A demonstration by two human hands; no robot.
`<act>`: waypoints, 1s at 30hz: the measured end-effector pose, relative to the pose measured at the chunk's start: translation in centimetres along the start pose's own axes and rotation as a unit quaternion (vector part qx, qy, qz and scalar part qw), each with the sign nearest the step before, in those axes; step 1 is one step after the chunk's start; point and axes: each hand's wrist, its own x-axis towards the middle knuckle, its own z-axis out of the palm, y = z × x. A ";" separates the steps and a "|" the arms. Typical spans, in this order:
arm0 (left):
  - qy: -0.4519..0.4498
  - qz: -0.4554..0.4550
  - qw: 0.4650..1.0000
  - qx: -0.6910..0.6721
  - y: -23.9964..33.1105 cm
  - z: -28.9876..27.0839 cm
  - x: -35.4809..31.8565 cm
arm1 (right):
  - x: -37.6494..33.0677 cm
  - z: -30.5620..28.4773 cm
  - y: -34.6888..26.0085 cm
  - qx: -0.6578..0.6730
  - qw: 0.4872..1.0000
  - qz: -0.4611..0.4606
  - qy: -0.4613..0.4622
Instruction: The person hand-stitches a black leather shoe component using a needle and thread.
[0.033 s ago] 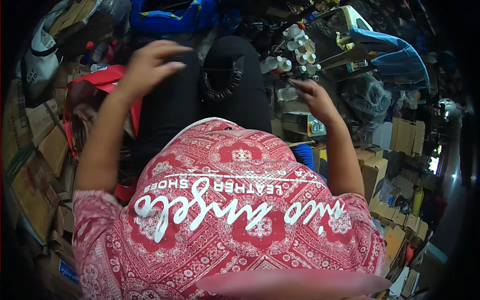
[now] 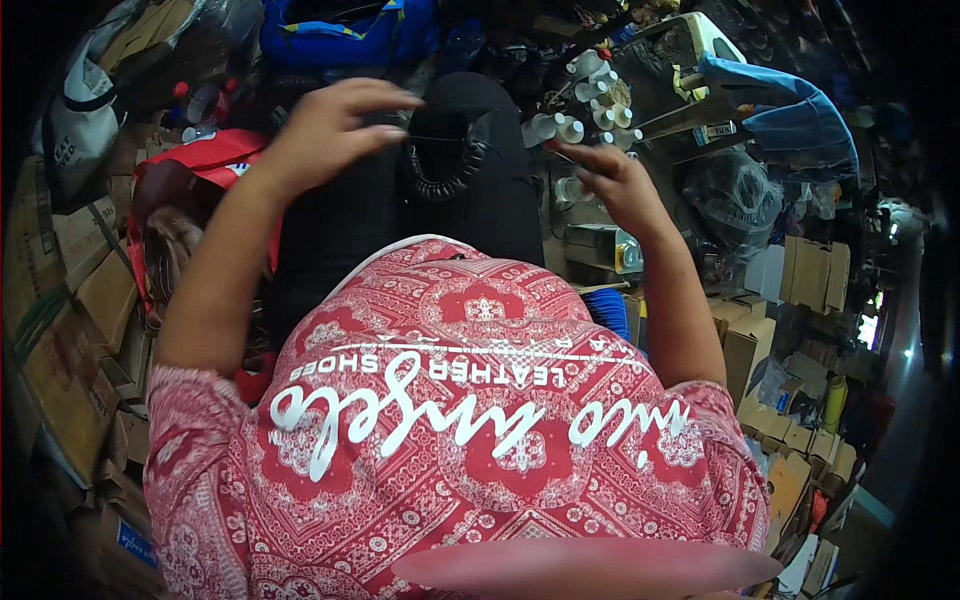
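Note:
Across my knee in dark trousers (image 2: 350, 220) rests a black piece like a moccasin shoe upper (image 2: 447, 187), with a curved row of puckered ridges along its near edge. A fine line, perhaps thread, crosses above the ridges. My left hand (image 2: 335, 132) hovers just left of the piece, open, its fingers stretched and the thumb apart. To the right, my right hand (image 2: 615, 182) is raised with fingers drawn together and pointing left. Something small, too blurred to name, may be between those fingertips. Neither hand visibly touches the black piece.
White-capped bottles (image 2: 603, 105) crowd beyond my right hand. A red bag (image 2: 200, 155) stands by my left arm and a blue bag (image 2: 345, 40) lies ahead. Cardboard boxes (image 2: 90, 240) pile up at the left. Blue cloth (image 2: 800, 115) hangs over something at the right.
Both hands have moved inward: my left hand shifts right, toward the black piece, and my right hand shifts slightly left. The black piece stays in place.

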 end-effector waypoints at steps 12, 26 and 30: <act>-0.211 -0.051 0.971 -0.103 0.5 3.3 6.5 | 4.9 1.9 -6.1 -0.054 0.985 -0.164 -0.026; -0.253 -0.075 0.937 -0.230 -1.0 3.8 5.8 | 2.5 5.2 -4.4 0.053 0.981 -0.179 0.052; -0.264 -0.056 0.941 -0.206 -0.8 3.8 6.0 | 1.9 4.8 -5.2 -0.027 0.979 -0.195 0.055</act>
